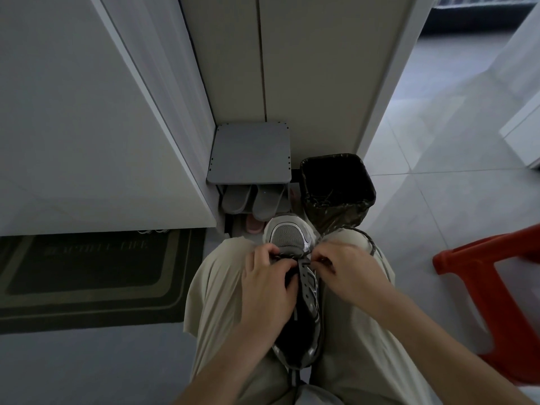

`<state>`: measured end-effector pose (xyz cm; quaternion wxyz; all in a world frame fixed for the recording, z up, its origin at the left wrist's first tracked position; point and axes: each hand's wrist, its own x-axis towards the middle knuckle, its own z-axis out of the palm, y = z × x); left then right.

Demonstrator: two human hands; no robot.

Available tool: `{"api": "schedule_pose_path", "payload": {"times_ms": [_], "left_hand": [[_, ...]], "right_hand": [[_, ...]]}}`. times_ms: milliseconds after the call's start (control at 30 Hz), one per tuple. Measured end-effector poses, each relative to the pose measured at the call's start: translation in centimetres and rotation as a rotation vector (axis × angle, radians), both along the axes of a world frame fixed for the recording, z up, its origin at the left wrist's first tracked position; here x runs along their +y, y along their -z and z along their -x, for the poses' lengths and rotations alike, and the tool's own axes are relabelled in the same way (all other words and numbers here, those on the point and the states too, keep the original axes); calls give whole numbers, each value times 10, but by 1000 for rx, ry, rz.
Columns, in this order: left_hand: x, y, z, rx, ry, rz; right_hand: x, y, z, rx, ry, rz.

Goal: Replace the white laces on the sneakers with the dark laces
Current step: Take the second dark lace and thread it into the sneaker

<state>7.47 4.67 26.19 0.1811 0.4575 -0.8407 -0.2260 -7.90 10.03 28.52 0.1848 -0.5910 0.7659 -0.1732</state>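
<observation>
— Head view, looking down into your lap: where is the sneaker [292,244]?

— Wedged between my knees, on my beige trousers [222,287]. Its long axis runs straight away from me, with the grey toe towards the shoe rack [251,153] and the heel near my body.

— And the dark lace [370,243]?

— It crosses the lowest eyelets just behind the toe, then loops out over my right knee. My right hand [342,273] pinches it beside the right eyelet row. My left hand [266,285] has its fingers curled onto the other end at the left row.

— What can't you make out?

— My left hand covers the sneaker's left flank. The opening is black shadow, the heel is dim, and I cannot see the lace tips.

— Around you?

— Grey slippers [248,200] lie under the rack's top. A lined bin [339,182] stands just beside it, beyond my right knee. There is a dark doormat [87,273] to the left, and a red stool [496,302] cut off at the right edge.
</observation>
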Motion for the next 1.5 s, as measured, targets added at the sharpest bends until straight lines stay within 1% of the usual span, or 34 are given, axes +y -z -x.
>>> {"api": "schedule_pose_path", "payload": {"times_ms": [167,267,333,433,533,633,733,867,933,1000,1100,1167,1233,1267,1300,1333,1367,1433,1500], "left_hand": [[0,4,1,43,-35,-91],[0,5,2,63,-47,-146],[-1,7,2,86,-56,-165],[-4,8,3,95,-66,-168],[-7,7,4,98,-77,-223],[-11,3,-1,167,-85,-277],[-18,-5,-16,302,-177,-363],[-26,-5,-57,373,-353,-400],[-30,-3,-83,366,-476,-467],[-32,1,-105,311,-548,-548],[-28,5,-118,185,-499,-636],[-22,6,-112,128,-465,-589],[-17,4,-102,119,-488,-460],[-16,2,-96,148,-481,-372],[-15,-1,-88,194,-429,-263],[-13,-3,-78,217,-325,-157],[-11,-5,-66,197,-193,-75],[-5,-8,-40,91,38,5],[-3,-7,-20,2,124,65]], "right_hand": [[-7,-6,-4,186,-110,-47],[-11,-7,-11,223,-168,-67],[-13,-6,-12,155,-124,-56],[-11,0,-10,-38,15,-31],[-4,4,-13,-66,45,-56],[-3,-1,-16,-134,107,-79],[-6,-6,-11,-104,122,-95],[-4,-5,-9,-35,126,-76],[-3,-3,-9,-18,134,-63],[-2,-3,-10,-21,131,-52],[-4,-2,-15,-30,103,-35],[-4,-1,-19,-36,92,-12],[-3,1,-20,-49,94,3],[-2,1,-20,-56,102,1],[-1,2,-20,-61,110,-4],[-1,2,-19,-62,118,-11],[0,2,-20,-62,122,-23],[0,2,-21,-59,119,-40],[1,1,-23,-47,118,-39]]}}
